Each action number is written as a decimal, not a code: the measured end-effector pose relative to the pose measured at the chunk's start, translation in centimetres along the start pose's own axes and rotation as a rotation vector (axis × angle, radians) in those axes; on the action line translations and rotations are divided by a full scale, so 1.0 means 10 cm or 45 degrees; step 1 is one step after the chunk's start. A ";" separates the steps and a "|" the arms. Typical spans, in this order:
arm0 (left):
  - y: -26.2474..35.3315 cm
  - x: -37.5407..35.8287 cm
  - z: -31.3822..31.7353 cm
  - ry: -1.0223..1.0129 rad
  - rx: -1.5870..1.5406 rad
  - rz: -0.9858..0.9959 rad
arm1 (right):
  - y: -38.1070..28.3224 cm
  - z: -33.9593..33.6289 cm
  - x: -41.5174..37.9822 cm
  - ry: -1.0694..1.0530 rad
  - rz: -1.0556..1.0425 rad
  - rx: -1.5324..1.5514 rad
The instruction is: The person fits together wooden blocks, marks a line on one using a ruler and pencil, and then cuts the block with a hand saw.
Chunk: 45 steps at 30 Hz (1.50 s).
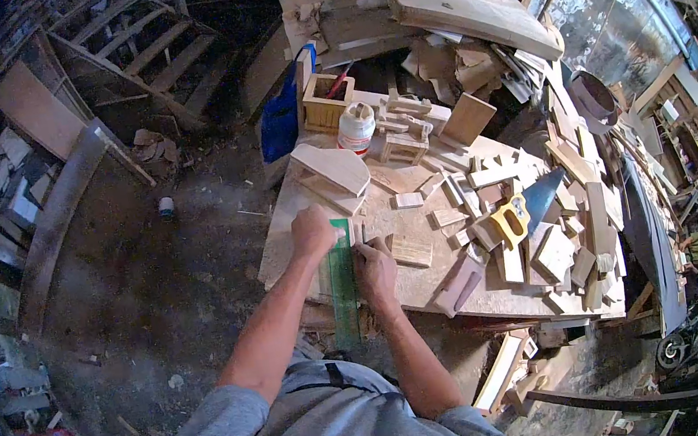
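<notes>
A long translucent green strip (343, 285), like a ruler, runs from the bench's near edge toward my body. My left hand (314, 233) is closed, its fingertips at the strip's far end. Just right of the strip, my right hand (376, 269) has its fingers curled; what they hold is hidden. A small pale wooden piece (358, 233) shows beyond its fingertips. Beside that hand lies a wooden block (412, 252). Past my left hand sits a stack of shaped boards (332, 167).
The workbench (287, 213) carries a white jar (356, 128), a wooden box (325, 102) and a small wooden frame (406, 142). To the right, a yellow-handled saw (512, 220) rests among many offcuts. Wooden stairs (160, 53) stand at the back left.
</notes>
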State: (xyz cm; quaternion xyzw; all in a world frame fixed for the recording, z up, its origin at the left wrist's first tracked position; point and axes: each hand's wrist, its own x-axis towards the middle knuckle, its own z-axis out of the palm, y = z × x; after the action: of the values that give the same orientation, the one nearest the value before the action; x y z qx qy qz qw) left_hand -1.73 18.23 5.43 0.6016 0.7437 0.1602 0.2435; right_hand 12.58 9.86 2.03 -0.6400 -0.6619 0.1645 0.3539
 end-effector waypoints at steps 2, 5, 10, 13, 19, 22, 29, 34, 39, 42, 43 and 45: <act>-0.06 0.01 0.01 -0.068 -0.039 -0.016 | -0.01 -0.01 -0.01 -0.005 0.035 0.007; -0.10 0.03 -0.03 -0.137 -0.092 -0.001 | -0.14 -0.01 -0.05 0.047 0.088 -0.057; -0.13 0.01 0.15 0.135 -0.065 0.023 | -0.46 -0.04 -0.02 -0.061 0.180 -0.160; -0.11 -0.11 0.15 0.135 -0.210 0.044 | -0.48 -0.03 0.06 -0.133 0.229 -0.215; -0.41 0.08 0.69 0.347 -0.553 0.112 | -0.31 0.21 0.07 -0.024 0.177 -0.299; -0.37 0.07 0.43 -0.143 -0.700 0.089 | -0.34 0.16 0.06 -0.054 0.164 -0.307; -0.33 0.05 0.32 -0.199 -0.511 0.209 | -0.34 0.21 0.06 -0.047 0.206 -0.340; -0.35 0.07 0.36 -0.122 -0.464 0.317 | -0.42 0.00 0.04 -0.057 0.192 -0.161; -0.38 0.05 0.43 -0.051 -0.490 0.358 | 0.02 -0.06 -0.05 0.057 -0.091 0.195; -0.32 -0.04 0.37 -0.015 -0.510 0.362 | -0.15 -0.25 -0.01 -0.056 0.115 0.269; -0.29 -0.07 0.33 -0.005 -0.505 0.365 | -0.15 -0.25 0.01 -0.064 0.116 0.277; -0.33 -0.03 0.41 0.009 -0.538 0.367 | -0.13 -0.27 0.08 -0.090 0.054 0.218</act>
State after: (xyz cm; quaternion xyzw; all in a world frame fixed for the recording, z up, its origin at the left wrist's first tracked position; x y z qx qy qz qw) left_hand -2.13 16.92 0.36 0.6367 0.6011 0.3473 0.3358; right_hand 13.48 9.84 4.95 -0.6151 -0.6438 0.2505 0.3800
